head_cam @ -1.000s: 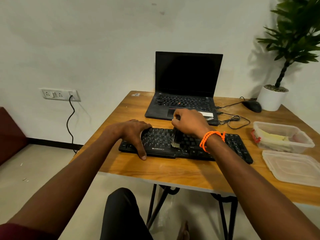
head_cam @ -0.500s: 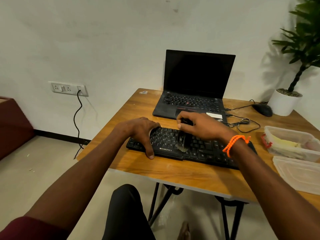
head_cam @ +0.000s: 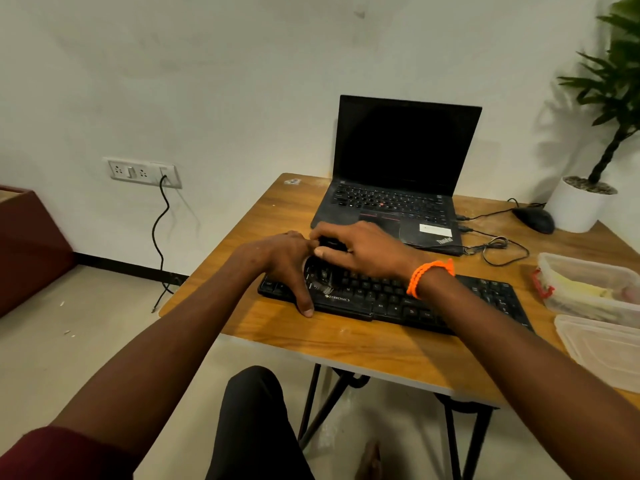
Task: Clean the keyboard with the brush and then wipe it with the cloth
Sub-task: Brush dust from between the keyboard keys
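Note:
A black keyboard (head_cam: 391, 301) lies across the front of the wooden table (head_cam: 363, 344). My left hand (head_cam: 282, 263) presses down on its left end, thumb hanging over the front edge. My right hand (head_cam: 363, 249), with an orange band at the wrist, is shut on a black brush (head_cam: 325, 277). The blurred bristles touch the keys on the left part of the keyboard, right beside my left hand. A yellow cloth (head_cam: 576, 292) sits inside a clear plastic box (head_cam: 588, 271) at the right.
An open black laptop (head_cam: 398, 188) stands behind the keyboard, with cables (head_cam: 491, 245) and a black mouse (head_cam: 535, 220) to its right. A potted plant (head_cam: 581, 202) is at the back right. A clear lid (head_cam: 602, 348) lies at the front right edge.
My right hand has swept the brush leftward along the keyboard, from its middle to close beside my left hand. The left hand stays on the keyboard's left end. The camera view has shifted left.

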